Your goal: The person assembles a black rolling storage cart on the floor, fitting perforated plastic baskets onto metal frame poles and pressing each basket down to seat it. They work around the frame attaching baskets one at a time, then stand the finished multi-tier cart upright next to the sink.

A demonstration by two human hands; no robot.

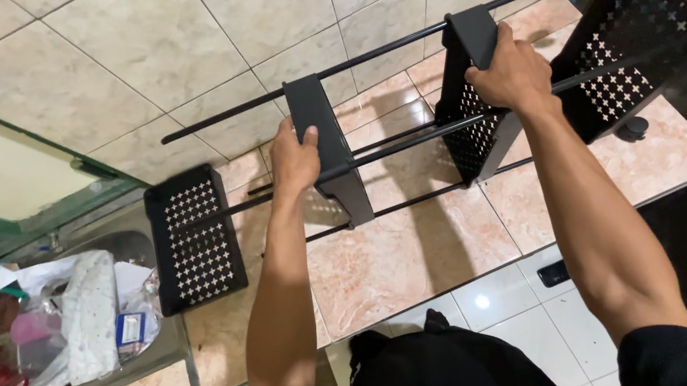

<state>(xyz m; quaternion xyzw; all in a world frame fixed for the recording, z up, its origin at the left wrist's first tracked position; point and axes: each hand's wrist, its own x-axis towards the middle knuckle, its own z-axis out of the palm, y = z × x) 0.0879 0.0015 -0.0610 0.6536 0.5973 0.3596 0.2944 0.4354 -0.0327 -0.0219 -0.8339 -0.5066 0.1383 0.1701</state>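
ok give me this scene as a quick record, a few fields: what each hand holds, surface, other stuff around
left hand: left hand grips the second shelf of a black metal rack
right hand: right hand grips the third shelf
rack: lying on its side, perforated shelves joined by thin rods
surface: pinkish tiled counter under a tiled wall
nearby: sink at left with crumpled plastic bags
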